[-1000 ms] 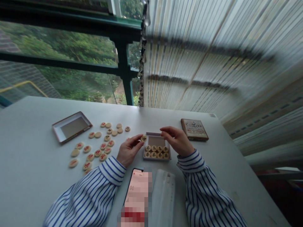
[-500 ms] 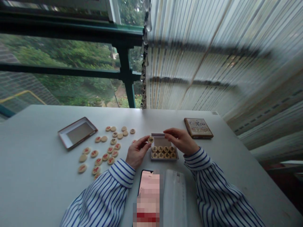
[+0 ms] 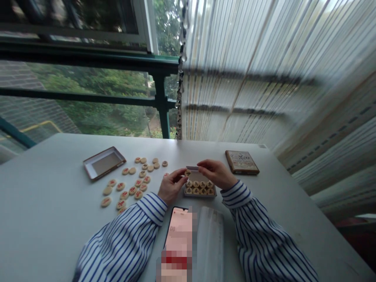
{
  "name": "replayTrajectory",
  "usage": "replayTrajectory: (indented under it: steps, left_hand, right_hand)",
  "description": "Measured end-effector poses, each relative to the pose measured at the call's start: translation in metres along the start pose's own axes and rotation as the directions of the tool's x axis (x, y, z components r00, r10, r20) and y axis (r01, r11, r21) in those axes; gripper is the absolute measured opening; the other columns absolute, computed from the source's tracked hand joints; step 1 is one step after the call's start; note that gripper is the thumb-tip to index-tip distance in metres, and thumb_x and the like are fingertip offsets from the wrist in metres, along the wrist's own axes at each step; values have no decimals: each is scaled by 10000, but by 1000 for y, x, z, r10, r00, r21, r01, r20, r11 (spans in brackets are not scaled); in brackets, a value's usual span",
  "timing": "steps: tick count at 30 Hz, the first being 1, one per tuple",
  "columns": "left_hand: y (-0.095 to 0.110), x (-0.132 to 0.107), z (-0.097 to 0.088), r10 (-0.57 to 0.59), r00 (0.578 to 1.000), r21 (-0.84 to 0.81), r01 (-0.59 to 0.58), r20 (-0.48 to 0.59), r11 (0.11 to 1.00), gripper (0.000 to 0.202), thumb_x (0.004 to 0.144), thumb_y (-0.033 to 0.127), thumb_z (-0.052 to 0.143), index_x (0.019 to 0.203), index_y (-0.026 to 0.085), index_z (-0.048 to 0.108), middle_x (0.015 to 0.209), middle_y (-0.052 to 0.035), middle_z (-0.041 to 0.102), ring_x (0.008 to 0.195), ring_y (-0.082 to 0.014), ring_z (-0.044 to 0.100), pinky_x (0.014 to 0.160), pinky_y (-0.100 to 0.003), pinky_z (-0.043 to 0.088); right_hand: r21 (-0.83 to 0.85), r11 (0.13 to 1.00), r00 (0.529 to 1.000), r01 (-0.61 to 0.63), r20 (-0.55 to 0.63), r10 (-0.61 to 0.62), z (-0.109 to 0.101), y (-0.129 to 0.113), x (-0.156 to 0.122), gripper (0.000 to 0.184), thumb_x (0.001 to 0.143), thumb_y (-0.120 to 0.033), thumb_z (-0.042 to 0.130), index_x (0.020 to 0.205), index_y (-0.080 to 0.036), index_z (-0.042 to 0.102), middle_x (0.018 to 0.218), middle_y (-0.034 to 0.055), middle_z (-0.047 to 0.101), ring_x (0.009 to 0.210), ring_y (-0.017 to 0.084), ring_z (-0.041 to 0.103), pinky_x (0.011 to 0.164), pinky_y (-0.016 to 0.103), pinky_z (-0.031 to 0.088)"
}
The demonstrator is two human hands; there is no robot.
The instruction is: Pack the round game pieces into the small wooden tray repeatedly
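Observation:
Between the thumb and fingers of my left hand point(image 3: 172, 185) is a round wooden Chinese chess piece point(image 3: 187, 172) with a black character. It is held over the far left corner of an open cardboard box point(image 3: 200, 196). Two rows of black-lettered chess pieces point(image 3: 203, 191) lie face up in the near half of this box; its far half shows bare bottom. My right hand point(image 3: 219, 174) pinches the far rim of the box, thumb on the inner side and fingers beyond. That hand and wrist cover the box's far right corner.
Many loose chess pieces point(image 3: 138, 183), red, black and face down, are scattered left of the box. Behind them is an empty box lid point(image 3: 104, 162). A closed chess box point(image 3: 242, 161) sits at the right. A phone point(image 3: 176, 227) and a clear plastic case point(image 3: 210, 239) lie in front.
The camera view has shifted slightly. My left hand has brought the piece a little right, over the box corner. My right hand has slid slightly left along the far rim.

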State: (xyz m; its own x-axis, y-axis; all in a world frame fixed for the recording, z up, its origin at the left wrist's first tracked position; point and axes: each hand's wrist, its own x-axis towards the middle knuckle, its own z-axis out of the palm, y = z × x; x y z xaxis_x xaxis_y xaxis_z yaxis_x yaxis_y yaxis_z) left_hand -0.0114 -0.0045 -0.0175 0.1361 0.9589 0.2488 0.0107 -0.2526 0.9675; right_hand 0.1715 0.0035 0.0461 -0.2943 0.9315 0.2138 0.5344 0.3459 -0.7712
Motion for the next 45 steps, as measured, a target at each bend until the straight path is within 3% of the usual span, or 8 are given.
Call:
replayTrajectory:
  steps: [12, 26, 38, 45]
  left_hand:
    - [21, 29, 12, 49, 995, -92, -42, 85, 995, 331, 700, 275, 611, 1006, 151, 579, 935, -68, 644, 821, -161, 603, 764, -308, 493]
    - [24, 25, 19, 32, 987, -154, -7, 159, 988, 297, 706, 249, 604, 984, 151, 571, 904, -59, 642, 788, -140, 597, 747, -285, 480]
    - [16, 12, 19, -21, 993, -146, 38, 113, 989, 322, 699, 260, 609, 1004, 160, 591, 898, -53, 650, 783, -138, 595, 732, -266, 478]
    - [17, 8, 12, -63, 998, -93, 64, 15, 994, 245, 718, 295, 582, 895, 139, 649, 817, -50, 670, 632, -109, 578, 635, -238, 480]
  right_hand:
    - [-12, 1000, 998, 24, -63, -25, -11, 7, 5, 227, 776, -283, 497, 938, -166, 605, 806, 47, 653, 714, 131, 593, 673, 258, 465]
    - [187, 982, 999, -37, 25, 33, -6, -1, 3, 230, 753, -279, 532, 922, -132, 584, 768, 62, 650, 662, 122, 594, 631, 251, 481]
    - [115, 993, 999, -10, 41, 6, 3, 10, 5, 214, 736, -316, 554, 855, -147, 611, 742, 47, 648, 664, 123, 587, 617, 245, 466]
    - [106, 993, 994, -43, 107, 31, 5, 1, 3, 203, 744, -279, 533, 856, -127, 607, 732, 49, 641, 631, 110, 565, 568, 221, 446]
